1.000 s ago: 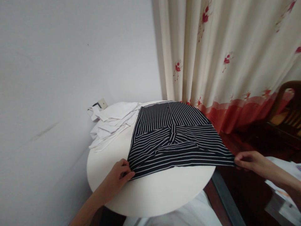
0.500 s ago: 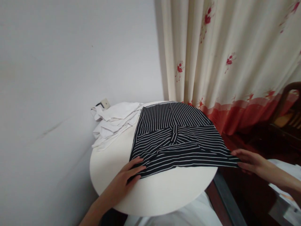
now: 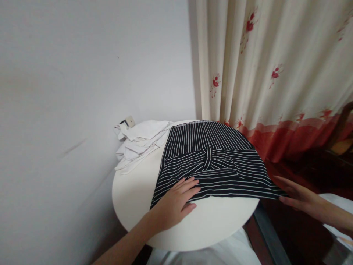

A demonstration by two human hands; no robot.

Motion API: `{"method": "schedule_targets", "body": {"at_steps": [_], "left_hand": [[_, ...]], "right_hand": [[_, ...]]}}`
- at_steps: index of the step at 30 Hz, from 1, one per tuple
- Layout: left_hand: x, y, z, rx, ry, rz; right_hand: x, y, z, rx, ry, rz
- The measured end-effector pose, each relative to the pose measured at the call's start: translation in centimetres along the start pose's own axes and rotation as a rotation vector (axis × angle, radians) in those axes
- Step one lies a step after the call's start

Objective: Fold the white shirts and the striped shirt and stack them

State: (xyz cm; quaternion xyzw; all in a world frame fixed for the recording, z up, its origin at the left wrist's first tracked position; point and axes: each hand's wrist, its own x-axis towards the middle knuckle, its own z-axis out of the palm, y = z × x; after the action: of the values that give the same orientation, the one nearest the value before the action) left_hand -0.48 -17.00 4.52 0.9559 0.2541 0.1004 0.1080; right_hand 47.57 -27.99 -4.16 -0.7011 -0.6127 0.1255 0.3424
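A black garment with white stripes [image 3: 190, 138] lies spread over a round white table [image 3: 217, 221], with a gathered band at its middle. My left hand [image 3: 178, 202] rests on the near left part of the cloth, fingers stretched out and palm down. At the near right corner, which hangs past the table edge, is my right hand [image 3: 298, 195]. Its fingers and thumb are apart on either side of that corner; whether they press on the cloth is hard to see.
Crumpled white cloth [image 3: 146, 138] lies on the table's far left, by a wall socket [image 3: 129, 120]. A white wall [image 3: 96, 66] borders the left side. Behind hangs a floral curtain [image 3: 256, 73] with a red hem. A dark chair [image 3: 339, 132] stands at the right.
My left hand has slid right from the garment's near left corner onto its lower front. My right hand remains at the right corner, its fingers now straighter. The view has shifted slightly.
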Motion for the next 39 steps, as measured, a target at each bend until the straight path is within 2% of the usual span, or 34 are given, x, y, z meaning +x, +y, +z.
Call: {"method": "schedule_targets", "body": {"at_steps": [3,4,6,8,10,12,15,17,20,24,28,30,33,35,39], "left_hand": [[1.6,0.5,0.6,0.024,-0.062,0.037],[1.8,0.5,1.0,0.029,-0.075,0.035],[1.8,0.3,1.9,0.031,-0.098,0.034],[1.5,0.0,2.6,0.025,-0.115,0.042],[1.1,-0.3,3.1,0.017,-0.124,0.058],[0.8,-0.5,3.3,0.017,-0.125,0.066],[0.7,-0.8,3.4,0.025,-0.121,0.070],[0.8,-0.9,3.5,0.028,-0.109,0.072],[0.9,-1.0,3.7,0.031,-0.098,0.074],[1.0,-0.4,3.4,0.057,-0.066,0.048],[1.3,1.2,1.6,0.069,0.015,0.066],[2.0,1.5,0.4,0.057,0.025,0.098],[4.1,0.8,-0.4,0.072,-0.006,0.116],[5.6,-0.1,-0.1,0.098,-0.027,0.116],[7.6,-1.7,1.9,0.131,-0.015,0.136]], "right_hand": [[0.6,-0.3,0.3,-0.053,-0.017,-0.011],[0.9,-1.1,0.5,-0.102,0.050,-0.012],[1.5,-3.9,1.2,-0.172,0.189,-0.077],[2.1,-7.9,2.6,-0.159,0.237,-0.182],[2.7,-12.1,4.7,-0.168,0.220,-0.284],[3.2,-15.5,7.3,-0.226,0.125,-0.380],[3.6,-18.2,11.0,-0.304,0.010,-0.451],[3.6,-18.7,12.8,-0.336,-0.030,-0.453],[3.4,-18.5,14.1,-0.366,-0.062,-0.423],[3.2,-18.5,14.0,-0.392,-0.072,-0.382],[3.3,-18.7,13.9,-0.399,-0.068,-0.364],[3.3,-18.6,13.9,-0.401,-0.068,-0.365],[3.2,-18.4,14.0,-0.406,-0.073,-0.372],[3.2,-18.2,14.0,-0.413,-0.073,-0.374],[3.2,-17.8,14.5,-0.431,-0.047,-0.395]]}}
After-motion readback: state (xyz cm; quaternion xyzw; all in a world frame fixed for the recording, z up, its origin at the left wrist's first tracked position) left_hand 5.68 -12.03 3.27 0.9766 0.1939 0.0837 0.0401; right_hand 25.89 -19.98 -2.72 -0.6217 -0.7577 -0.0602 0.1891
